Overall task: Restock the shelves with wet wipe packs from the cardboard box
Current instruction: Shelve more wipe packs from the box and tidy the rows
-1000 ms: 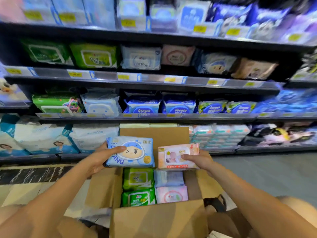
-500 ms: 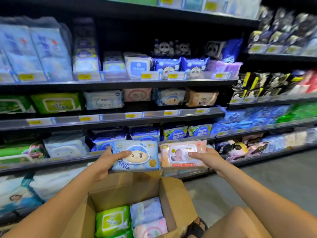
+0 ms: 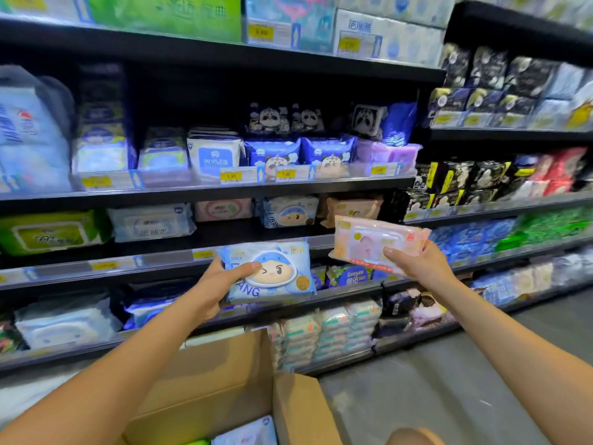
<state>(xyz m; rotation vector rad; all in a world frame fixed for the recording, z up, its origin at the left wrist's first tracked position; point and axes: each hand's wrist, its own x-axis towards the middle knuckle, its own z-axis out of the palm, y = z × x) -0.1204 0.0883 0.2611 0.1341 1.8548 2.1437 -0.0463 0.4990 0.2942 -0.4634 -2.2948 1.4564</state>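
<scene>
Shop shelving (image 3: 205,191) of black metal fills the background. Its tiers are stocked with wipe and tissue packs behind yellow price tags. Grey floor (image 3: 449,387) runs along its foot at the right.

The cardboard box (image 3: 224,380) stands open at the bottom centre, below the forearms and just in front of the lowest tiers. A pale blue pack (image 3: 247,433) and the edge of a green pack (image 3: 196,442) lie inside it.

The blue wet wipe pack (image 3: 276,274), printed with a winking cartoon face, is held up in front of the shelf edges left of centre, well above the box. The pink wet wipe pack (image 3: 372,244) is held higher and to the right, apart from the blue one, and slopes down toward its right end. On the tier behind them lie a matching cartoon pack (image 3: 288,211) and a peach pack (image 3: 353,208).

The left hand (image 3: 215,284) grasps the blue pack at its left end, with the thumb laid across the front. The right hand (image 3: 417,264) grasps the pink pack at its lower right edge, with the thumb on the front face.
</scene>
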